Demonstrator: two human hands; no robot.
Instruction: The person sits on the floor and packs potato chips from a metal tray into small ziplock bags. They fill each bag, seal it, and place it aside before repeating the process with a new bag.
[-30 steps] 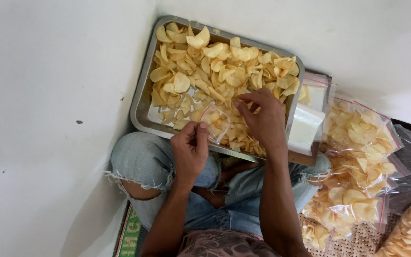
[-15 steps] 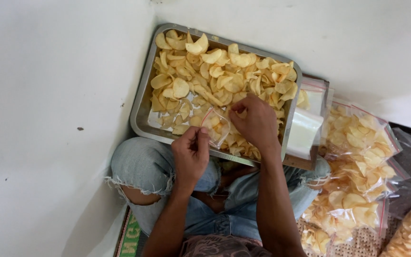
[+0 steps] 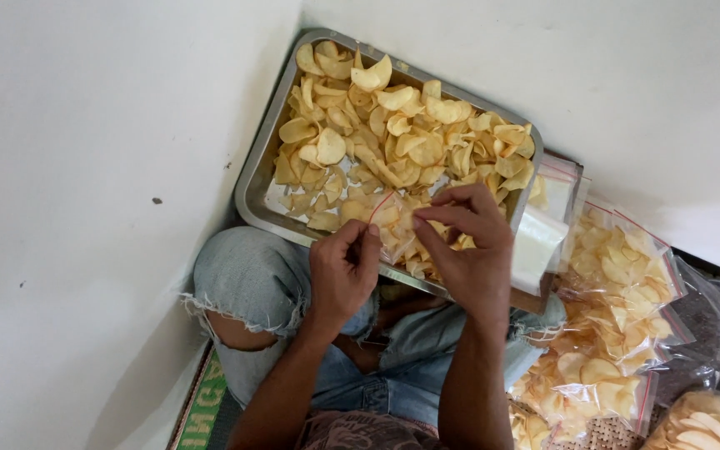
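A metal tray (image 3: 253,185) full of pale yellow chips (image 3: 393,133) rests in a white-walled corner, above my knees. My left hand (image 3: 342,271) pinches the rim of a small clear plastic bag (image 3: 395,225) that has a red strip at its mouth and lies over the tray's near edge. My right hand (image 3: 470,246) is at the bag's mouth with fingertips closed on chips, partly hiding the bag.
Several filled clear bags of chips (image 3: 618,292) lie piled at the right, with a stack of empty bags (image 3: 543,237) beside the tray. White walls (image 3: 85,167) close in at left and back. My torn jeans (image 3: 247,287) and a green mat (image 3: 202,408) are below.
My right hand has drawn back from the chips in the tray toward the bag's mouth. My left hand keeps its hold on the bag.
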